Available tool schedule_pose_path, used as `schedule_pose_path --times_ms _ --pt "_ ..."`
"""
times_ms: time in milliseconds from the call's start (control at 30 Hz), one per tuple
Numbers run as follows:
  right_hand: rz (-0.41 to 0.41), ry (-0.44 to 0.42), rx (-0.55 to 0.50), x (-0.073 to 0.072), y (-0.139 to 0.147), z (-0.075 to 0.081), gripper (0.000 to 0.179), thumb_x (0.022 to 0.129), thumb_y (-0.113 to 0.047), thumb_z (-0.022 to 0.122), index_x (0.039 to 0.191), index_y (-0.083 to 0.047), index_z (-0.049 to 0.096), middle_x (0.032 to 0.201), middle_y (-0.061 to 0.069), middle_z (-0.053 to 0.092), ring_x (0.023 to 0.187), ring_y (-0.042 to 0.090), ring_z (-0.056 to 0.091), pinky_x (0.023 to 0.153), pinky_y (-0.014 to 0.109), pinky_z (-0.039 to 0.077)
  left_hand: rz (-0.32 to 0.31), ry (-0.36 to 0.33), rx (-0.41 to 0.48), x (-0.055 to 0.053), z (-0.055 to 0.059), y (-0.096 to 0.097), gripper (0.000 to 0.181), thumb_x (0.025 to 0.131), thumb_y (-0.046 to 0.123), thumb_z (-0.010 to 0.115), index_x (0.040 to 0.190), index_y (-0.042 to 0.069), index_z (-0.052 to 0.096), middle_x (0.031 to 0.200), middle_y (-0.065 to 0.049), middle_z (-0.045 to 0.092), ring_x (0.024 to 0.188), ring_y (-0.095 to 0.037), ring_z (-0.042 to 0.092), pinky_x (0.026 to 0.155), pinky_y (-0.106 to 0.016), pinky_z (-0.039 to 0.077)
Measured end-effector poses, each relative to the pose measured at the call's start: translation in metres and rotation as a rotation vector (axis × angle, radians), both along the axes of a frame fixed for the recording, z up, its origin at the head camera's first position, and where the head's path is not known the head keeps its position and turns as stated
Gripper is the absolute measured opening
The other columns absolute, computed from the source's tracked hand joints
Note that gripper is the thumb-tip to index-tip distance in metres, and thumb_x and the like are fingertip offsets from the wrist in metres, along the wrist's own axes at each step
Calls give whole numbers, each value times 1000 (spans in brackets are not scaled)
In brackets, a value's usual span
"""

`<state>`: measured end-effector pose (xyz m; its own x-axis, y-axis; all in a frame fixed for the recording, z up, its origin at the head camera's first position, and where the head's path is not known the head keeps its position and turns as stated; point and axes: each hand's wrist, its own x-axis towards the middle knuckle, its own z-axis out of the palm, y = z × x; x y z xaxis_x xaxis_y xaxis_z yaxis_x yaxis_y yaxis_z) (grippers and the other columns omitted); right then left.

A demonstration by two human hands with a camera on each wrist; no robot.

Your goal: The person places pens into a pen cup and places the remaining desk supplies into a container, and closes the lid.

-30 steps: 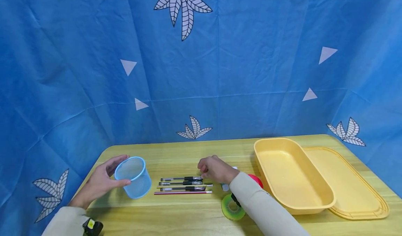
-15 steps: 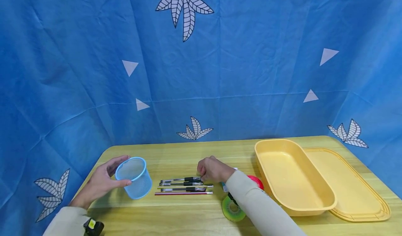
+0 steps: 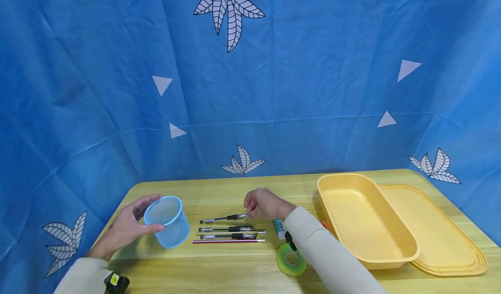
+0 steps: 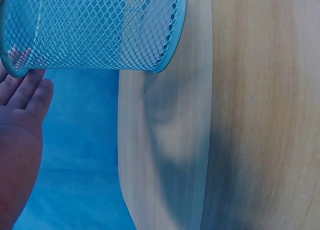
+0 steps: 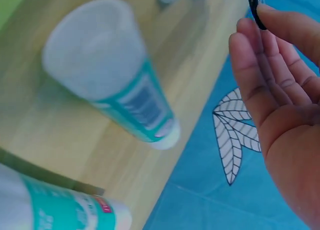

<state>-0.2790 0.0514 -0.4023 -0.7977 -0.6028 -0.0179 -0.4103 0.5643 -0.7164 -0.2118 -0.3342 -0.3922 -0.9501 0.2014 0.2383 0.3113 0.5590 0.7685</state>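
Blue cloth (image 3: 317, 85) hangs at twelve o'clock. The right hand (image 3: 267, 204) pinches a pen (image 3: 231, 217), seemingly the lifting step; at the pen's nine o'clock, the left hand (image 3: 126, 225) holds a mesh cup (image 3: 172, 229). Next needs a steady pinch.

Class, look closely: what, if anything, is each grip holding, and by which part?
The right grip pinches a pen by its black end. The left grip holds the blue mesh cup around its side, near the rim.

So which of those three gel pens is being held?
The gel pen farthest back, pinched in the right hand; the other two lie on the table, untouched.
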Motion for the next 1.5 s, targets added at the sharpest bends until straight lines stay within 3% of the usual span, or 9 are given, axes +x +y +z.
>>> schedule_pose_path --times_ms 233,300,467,900,1000,1133,1233,1333,1500 --pt "-20 -16 -81 -4 -1 14 13 88 3 73 96 -2 65 81 -1 63 76 11 59 69 24 53 10 6 -17 -2 -1 -1 79 76 12 88 142 -5 48 140 -26 53 128 -30 50 96 -4 35" --pt "-17 -2 -92 -5 -1 17 14 88 2 73 97 -2 65 82 -1 63 77 11 59 70 23 53 6 12 -13 -2 -2 -2 79 76 11 88 142 -5 48 140 -26 53 127 -23 52 96 -4 35" --pt "3 9 -140 -8 0 28 16 88 2 73 101 2 64 86 1 64 79 10 61 71 23 54 -9 34 5 -4 -4 -2 77 76 8 88 141 -7 49 138 -28 53 116 11 47 95 -4 36" --pt "37 30 -205 -14 -3 74 17 89 0 73 104 3 65 91 5 67 84 14 63 73 25 56 -14 32 0 -5 -6 -3 77 76 9 88 141 -7 49 138 -28 53 116 8 48 96 -4 36" --pt "53 48 -208 -14 -4 82 18 89 0 74 104 2 65 92 6 67 85 14 64 74 26 57 -12 25 1 -6 -6 -4 77 76 9 87 141 -7 48 138 -28 53 123 -14 54 95 -5 36" --pt "63 39 -211 -12 -9 89 19 89 -1 74 106 2 65 94 6 68 86 15 65 76 26 57 -10 23 -10 -6 -5 -3 77 77 9 87 141 -7 48 138 -28 53 125 -40 51 95 -5 36" --pt "68 22 -220 -9 -15 92 18 89 0 73 105 2 65 94 6 67 86 14 64 76 26 56 -15 25 -6 -6 -5 -3 77 76 8 87 141 -7 48 138 -28 53 124 -18 55 95 -4 36" --pt "80 3 -238 -6 -23 92 19 89 0 73 106 3 65 94 6 66 86 14 63 76 25 55 -21 22 5 -6 -4 -3 77 76 8 87 141 -7 48 138 -28 53 117 7 49 95 -4 36" --pt "112 -8 -304 -2 -36 88 20 89 2 72 108 5 64 94 7 66 87 14 63 77 24 56 -11 6 -5 -5 -3 -3 78 77 11 87 142 -5 48 139 -26 53 114 13 45 95 -4 35"
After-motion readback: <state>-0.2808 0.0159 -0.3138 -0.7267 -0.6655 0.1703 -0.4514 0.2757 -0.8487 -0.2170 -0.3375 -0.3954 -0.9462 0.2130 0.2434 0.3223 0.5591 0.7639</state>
